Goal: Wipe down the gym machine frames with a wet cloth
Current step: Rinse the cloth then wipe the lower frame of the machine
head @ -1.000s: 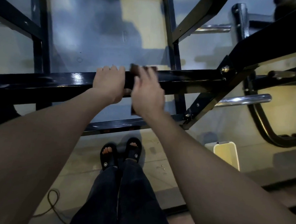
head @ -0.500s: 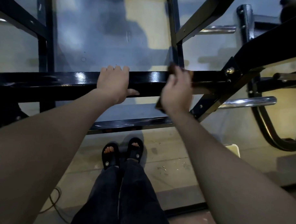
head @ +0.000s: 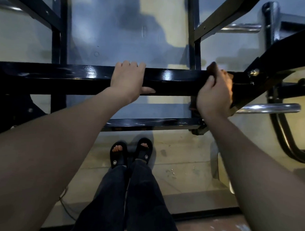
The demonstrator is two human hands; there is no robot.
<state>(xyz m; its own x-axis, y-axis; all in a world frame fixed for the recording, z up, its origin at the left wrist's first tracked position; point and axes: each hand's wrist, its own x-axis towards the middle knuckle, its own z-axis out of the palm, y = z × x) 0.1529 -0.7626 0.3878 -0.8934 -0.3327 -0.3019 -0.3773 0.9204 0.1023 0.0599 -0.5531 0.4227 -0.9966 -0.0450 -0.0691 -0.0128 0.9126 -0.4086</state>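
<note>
frame bar [head: 175, 81]: glossy black, horizontal | cloth [head: 212, 68]: dark, draped over bar's right end

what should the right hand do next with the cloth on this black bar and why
Probably slide a little further right: the right hand holds the dark cloth wrapped over the black crossbar just short of the bolted joint, a stretch it hasn't reached, while the left hand steadies the bar.

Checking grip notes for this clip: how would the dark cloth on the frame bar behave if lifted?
Likely floppy: the cloth folds over the black bar under the right hand. Probably light, since it bunches within one hand. Wetness cannot be told.
</note>
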